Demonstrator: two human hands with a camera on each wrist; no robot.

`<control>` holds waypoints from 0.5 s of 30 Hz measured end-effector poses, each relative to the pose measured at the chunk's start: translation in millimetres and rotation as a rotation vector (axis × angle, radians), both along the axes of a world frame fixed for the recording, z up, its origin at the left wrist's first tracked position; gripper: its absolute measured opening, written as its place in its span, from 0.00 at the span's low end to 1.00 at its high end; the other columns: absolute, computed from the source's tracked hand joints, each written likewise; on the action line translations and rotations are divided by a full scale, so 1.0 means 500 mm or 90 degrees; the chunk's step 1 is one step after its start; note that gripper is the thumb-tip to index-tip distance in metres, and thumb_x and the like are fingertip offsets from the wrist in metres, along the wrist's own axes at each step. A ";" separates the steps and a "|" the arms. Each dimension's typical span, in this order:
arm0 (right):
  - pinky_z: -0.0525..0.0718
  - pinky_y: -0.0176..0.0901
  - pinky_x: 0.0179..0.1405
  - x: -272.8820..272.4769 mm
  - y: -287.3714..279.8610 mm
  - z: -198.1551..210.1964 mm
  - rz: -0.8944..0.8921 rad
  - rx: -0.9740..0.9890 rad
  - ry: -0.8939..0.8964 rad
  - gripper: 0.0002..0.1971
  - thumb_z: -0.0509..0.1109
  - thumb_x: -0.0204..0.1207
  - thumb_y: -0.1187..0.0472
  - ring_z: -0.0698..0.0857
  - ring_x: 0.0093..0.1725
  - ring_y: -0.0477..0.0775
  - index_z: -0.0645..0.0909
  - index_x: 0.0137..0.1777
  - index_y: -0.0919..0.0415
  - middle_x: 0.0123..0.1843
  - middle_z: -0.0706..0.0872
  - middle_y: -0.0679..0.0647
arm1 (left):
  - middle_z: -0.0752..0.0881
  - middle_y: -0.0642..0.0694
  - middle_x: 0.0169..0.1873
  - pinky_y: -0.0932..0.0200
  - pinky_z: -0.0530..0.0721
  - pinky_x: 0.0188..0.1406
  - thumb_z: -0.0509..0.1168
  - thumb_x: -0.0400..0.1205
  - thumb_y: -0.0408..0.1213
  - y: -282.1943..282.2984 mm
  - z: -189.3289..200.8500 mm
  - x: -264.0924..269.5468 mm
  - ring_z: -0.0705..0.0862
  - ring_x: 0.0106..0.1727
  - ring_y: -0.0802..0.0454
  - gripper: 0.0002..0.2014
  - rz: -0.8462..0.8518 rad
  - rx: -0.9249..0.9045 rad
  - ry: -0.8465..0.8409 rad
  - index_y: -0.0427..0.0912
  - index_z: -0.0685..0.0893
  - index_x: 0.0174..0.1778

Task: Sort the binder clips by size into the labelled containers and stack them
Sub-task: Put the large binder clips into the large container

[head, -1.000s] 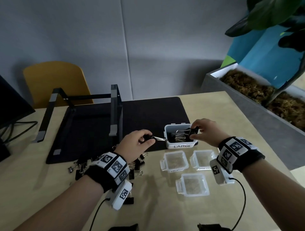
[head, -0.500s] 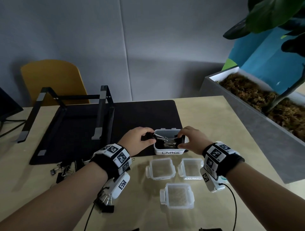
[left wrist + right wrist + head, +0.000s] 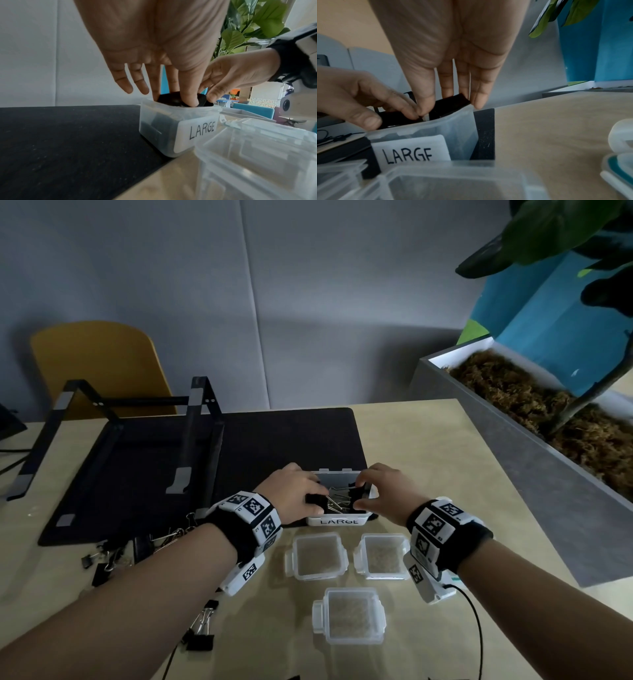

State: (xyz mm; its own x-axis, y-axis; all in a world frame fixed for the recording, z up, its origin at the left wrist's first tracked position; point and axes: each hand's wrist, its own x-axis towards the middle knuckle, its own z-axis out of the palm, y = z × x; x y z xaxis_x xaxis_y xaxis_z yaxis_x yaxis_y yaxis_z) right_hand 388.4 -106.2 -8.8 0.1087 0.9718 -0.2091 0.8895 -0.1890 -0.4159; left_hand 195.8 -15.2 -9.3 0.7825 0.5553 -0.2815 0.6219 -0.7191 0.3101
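Note:
A clear container labelled LARGE (image 3: 337, 521) (image 3: 178, 129) (image 3: 447, 135) stands at the front edge of the black mat, with silver clip handles showing inside. My left hand (image 3: 317, 500) pinches a black binder clip (image 3: 171, 99) (image 3: 397, 119) between thumb and fingers at the container's left side. My right hand (image 3: 359, 493) pinches another black binder clip (image 3: 451, 104) at the container's right side. Both clips sit in the opening, partly above the rim. Fingers hide the lower parts of the clips.
Three empty clear containers (image 3: 317, 556) (image 3: 382, 558) (image 3: 349, 616) lie near me on the wooden table. Loose binder clips (image 3: 116, 553) (image 3: 202, 628) are scattered at the left. A black stand (image 3: 191, 436) sits on the mat (image 3: 274, 440). A grey planter (image 3: 548, 460) borders the right.
Both hands have moved inward and down, bringing their clips from the container's sides into its opening. The head view has shifted closer.

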 end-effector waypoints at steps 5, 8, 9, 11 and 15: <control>0.70 0.39 0.50 -0.007 0.004 -0.007 -0.003 0.018 -0.009 0.19 0.75 0.70 0.48 0.77 0.59 0.53 0.80 0.58 0.55 0.58 0.80 0.53 | 0.72 0.54 0.74 0.47 0.70 0.72 0.62 0.81 0.54 0.000 -0.012 -0.006 0.66 0.71 0.48 0.19 0.009 -0.009 0.003 0.58 0.80 0.67; 0.69 0.38 0.47 -0.007 0.007 -0.008 0.000 -0.014 -0.007 0.18 0.73 0.72 0.48 0.79 0.55 0.53 0.81 0.59 0.54 0.57 0.82 0.53 | 0.72 0.53 0.74 0.50 0.68 0.74 0.61 0.82 0.50 0.002 -0.020 -0.012 0.65 0.71 0.49 0.16 0.042 -0.031 -0.024 0.57 0.81 0.66; 0.70 0.39 0.47 -0.006 0.007 -0.008 0.007 -0.027 -0.012 0.17 0.71 0.74 0.49 0.80 0.55 0.53 0.82 0.60 0.54 0.58 0.83 0.54 | 0.73 0.53 0.74 0.52 0.68 0.74 0.62 0.82 0.48 0.003 -0.023 -0.012 0.66 0.71 0.49 0.16 0.052 -0.039 -0.031 0.56 0.81 0.66; 0.73 0.40 0.50 -0.003 0.007 -0.007 0.017 -0.044 -0.020 0.15 0.68 0.77 0.53 0.81 0.58 0.54 0.82 0.63 0.53 0.60 0.84 0.54 | 0.75 0.53 0.72 0.56 0.69 0.72 0.63 0.82 0.47 0.002 -0.026 -0.011 0.68 0.70 0.50 0.16 0.066 -0.046 -0.043 0.55 0.82 0.66; 0.76 0.40 0.56 0.001 0.019 -0.004 0.009 -0.056 -0.031 0.14 0.64 0.79 0.58 0.82 0.60 0.54 0.84 0.61 0.51 0.62 0.86 0.53 | 0.75 0.54 0.71 0.57 0.69 0.70 0.64 0.81 0.46 -0.001 -0.029 -0.011 0.68 0.70 0.50 0.19 0.085 -0.051 -0.061 0.52 0.78 0.69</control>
State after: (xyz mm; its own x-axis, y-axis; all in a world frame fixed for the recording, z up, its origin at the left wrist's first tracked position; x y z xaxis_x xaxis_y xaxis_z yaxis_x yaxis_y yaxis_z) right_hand 388.7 -96.9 -10.8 0.1072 0.9517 -0.2878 0.9114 -0.2097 -0.3540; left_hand 190.2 -15.8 -24.0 0.7285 0.6349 -0.2573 0.6753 -0.6024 0.4255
